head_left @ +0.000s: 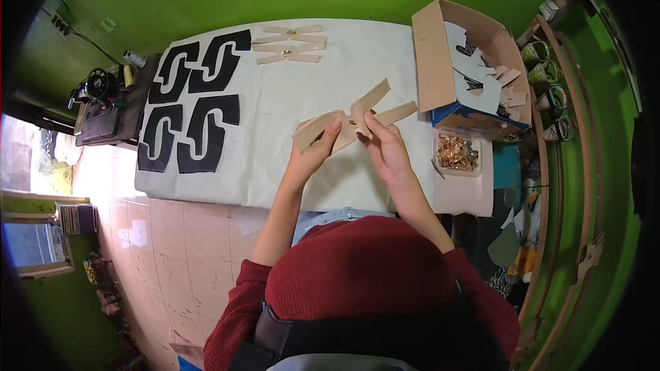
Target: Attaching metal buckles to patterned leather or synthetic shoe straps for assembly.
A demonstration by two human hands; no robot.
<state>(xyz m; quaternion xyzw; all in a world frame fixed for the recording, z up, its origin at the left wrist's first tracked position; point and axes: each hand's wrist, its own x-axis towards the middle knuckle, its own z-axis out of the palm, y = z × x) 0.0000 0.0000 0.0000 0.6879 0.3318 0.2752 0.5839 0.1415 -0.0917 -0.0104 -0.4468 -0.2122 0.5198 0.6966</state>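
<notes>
**Both hands on a tan cut piece above the paper-covered counter**

Nearest the camera: red sleeves, bare forearms rising from the lower edge.

Left hand (317, 148) grips the left end of a tan strap-shaped cut piece (354, 118); thumb on top, fingers (335, 128) curled under, pinching it. Right hand (387, 145) pinches the same piece near its middle, fingertips pressed together on the edge. The piece is lifted off the surface, tilted, with two arms forking up and to the right. A small dark spot sits near its centre, possibly a fastener; too small to tell.

Below the hands: white paper sheet (302, 165) covering the counter.

Right of the hands: small clear tub of gold-coloured metal bits (457, 153), just beside the right wrist. Behind it, an open cardboard box (434, 55) on its side, holding white and tan cut shapes.

Left, well apart: four black S-cut panels (196, 106) laid flat in two rows.

Far edge of the sheet: a stack of tan cut pieces (290, 44), crossed, with a brass-coloured dot at the middle.

Beyond the sheet, far left: black sewing machine (103, 99) on the tiled floor. Green wall behind.
</notes>
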